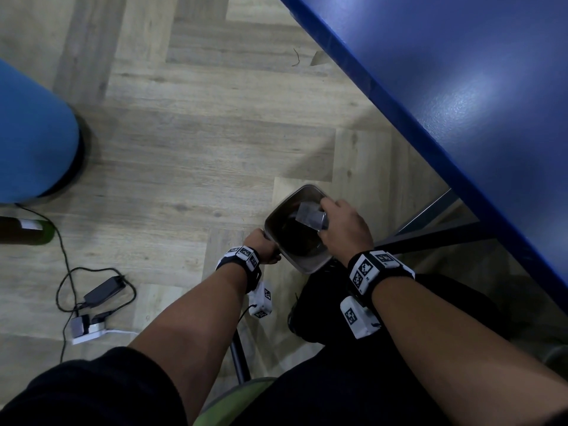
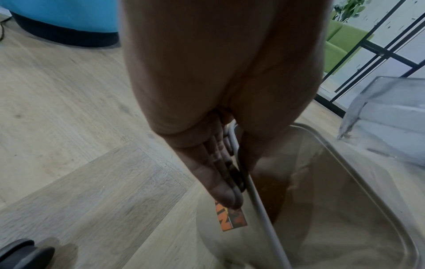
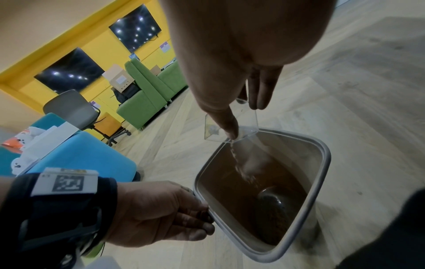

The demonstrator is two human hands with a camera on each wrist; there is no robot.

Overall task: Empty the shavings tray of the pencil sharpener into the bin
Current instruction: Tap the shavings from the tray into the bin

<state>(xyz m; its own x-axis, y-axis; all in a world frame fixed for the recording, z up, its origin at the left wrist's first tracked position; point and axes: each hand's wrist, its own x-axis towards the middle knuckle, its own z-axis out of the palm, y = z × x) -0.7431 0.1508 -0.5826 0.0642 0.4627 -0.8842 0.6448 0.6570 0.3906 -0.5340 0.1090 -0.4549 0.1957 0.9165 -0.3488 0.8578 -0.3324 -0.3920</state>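
From the head view, the bin stands on the wooden floor just beside the near edge of the blue surface. The left hand grips the bin's near-left rim, and the right hand holds the clear shavings tray tipped over the bin's opening. A black power adapter with its cable lies on the floor to the left, and a blue seat stands at the far left.

From the left wrist view, the left hand's fingers lie outside the bin wall while the thumb reaches inside, pinching the grey rim between them. An orange label shows on the bin's outer wall just below the fingertips. The tray hangs at the right edge, above the bin.

From the right wrist view, the right hand's fingers are curled round the tray, pinching it with its open end tilted down. A thin stream of shavings falls from it into the brown interior of the bin, where a dark heap lies at the bottom.
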